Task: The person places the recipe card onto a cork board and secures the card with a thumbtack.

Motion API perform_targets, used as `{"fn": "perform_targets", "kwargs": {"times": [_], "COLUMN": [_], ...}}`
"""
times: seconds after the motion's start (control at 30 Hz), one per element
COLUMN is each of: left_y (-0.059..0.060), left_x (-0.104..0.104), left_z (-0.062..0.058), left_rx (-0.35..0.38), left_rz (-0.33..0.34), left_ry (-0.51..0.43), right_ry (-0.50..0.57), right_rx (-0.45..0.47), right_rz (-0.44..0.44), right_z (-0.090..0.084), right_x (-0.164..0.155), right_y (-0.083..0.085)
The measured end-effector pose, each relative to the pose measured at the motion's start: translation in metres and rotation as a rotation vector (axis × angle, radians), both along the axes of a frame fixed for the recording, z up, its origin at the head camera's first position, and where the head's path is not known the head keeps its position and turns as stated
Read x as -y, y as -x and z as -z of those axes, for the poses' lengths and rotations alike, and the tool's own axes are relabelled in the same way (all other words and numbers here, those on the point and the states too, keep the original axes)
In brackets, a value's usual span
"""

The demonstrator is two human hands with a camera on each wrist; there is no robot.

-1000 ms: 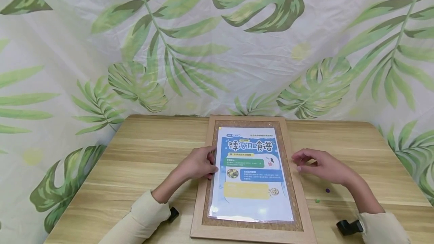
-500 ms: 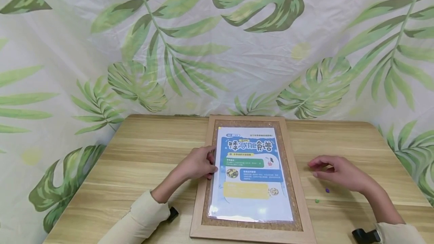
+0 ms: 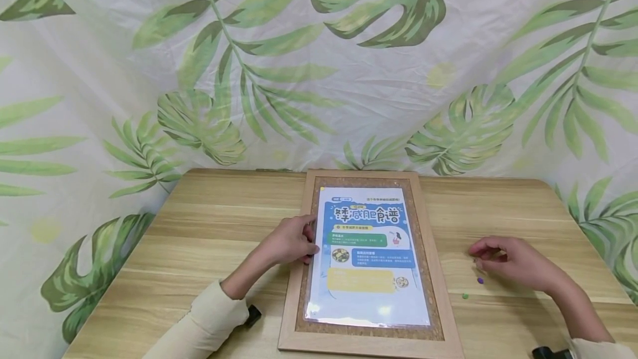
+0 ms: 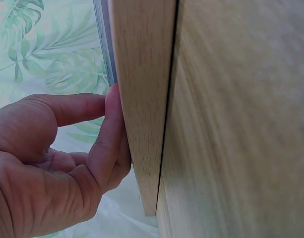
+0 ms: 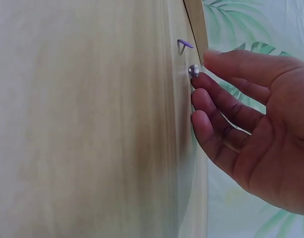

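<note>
Overall, a table (image 3: 224, 209) of pale wood, its grain running from side to side, meets a white curtain (image 3: 349, 98) printed with green leaves; the curtain rises behind the far edge and along both sides, its surface lightly creased. The table's far corners are rounded. Near the middle lies a wood-framed cork board (image 3: 436, 276), its far end at the curtain. On the cork lies the poster (image 3: 369, 259), glossy with reflected light near its bottom edge, a yellow pin (image 3: 322, 188) at its top left corner. The left hand (image 3: 291, 240) touches the board at the poster's left edge, fingers bent; whether it pinches anything cannot be told. The right hand (image 3: 515, 262), loosely curved with thumb and forefinger apart, is at a silver pin (image 5: 193, 71), right of the board; contact is unclear. Nearby lie purple (image 3: 480, 280) and green (image 3: 465, 296) pins.
</note>
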State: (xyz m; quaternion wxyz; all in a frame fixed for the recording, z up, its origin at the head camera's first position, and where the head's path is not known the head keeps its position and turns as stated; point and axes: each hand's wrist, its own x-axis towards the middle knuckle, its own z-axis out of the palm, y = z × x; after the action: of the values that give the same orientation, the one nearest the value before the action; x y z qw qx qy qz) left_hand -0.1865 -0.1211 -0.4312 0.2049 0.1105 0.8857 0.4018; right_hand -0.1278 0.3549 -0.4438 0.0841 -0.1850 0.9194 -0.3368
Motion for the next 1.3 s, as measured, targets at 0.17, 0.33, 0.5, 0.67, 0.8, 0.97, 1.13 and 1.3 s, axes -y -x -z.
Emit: {"fn": "perform_targets", "kwargs": {"times": [0.17, 0.33, 0.5, 0.67, 0.8, 0.97, 1.13, 1.3], "left_y": [0.0, -0.001, 0.0, 0.0, 0.0, -0.001, -0.001, -0.001], "left_x": [0.0, 0.0, 0.0, 0.0, 0.0, 0.0, 0.0, 0.0], "left_z": [0.001, 0.0, -0.001, -0.001, 0.0, -0.001, -0.001, -0.002], "left_rx": [-0.007, -0.008, -0.009, -0.015, -0.019, -0.014, -0.013, -0.016], "left_rz": [0.002, 0.003, 0.003, 0.007, 0.011, 0.015, 0.011, 0.014], "left_ry": [0.005, 0.003, -0.005, 0.003, 0.011, 0.003, 0.012, 0.012], "right_ry": [0.009, 0.015, -0.004, -0.053, -0.083, -0.124, -0.151, -0.165], "right_rx": [-0.032, -0.075, -0.124, -0.111, -0.075, -0.079, -0.095, -0.086], "right_rz": [-0.028, -0.062, -0.066, -0.04, -0.017, -0.001, 0.008, 0.018], "right_z": [0.003, 0.006, 0.007, 0.006, 0.003, 0.002, 0.001, 0.0], "right_x": [-0.003, -0.001, 0.001, 0.004, 0.006, 0.01, 0.013, 0.016], "right_y": [-0.001, -0.001, 0.0, 0.002, 0.003, 0.004, 0.006, 0.007]}}
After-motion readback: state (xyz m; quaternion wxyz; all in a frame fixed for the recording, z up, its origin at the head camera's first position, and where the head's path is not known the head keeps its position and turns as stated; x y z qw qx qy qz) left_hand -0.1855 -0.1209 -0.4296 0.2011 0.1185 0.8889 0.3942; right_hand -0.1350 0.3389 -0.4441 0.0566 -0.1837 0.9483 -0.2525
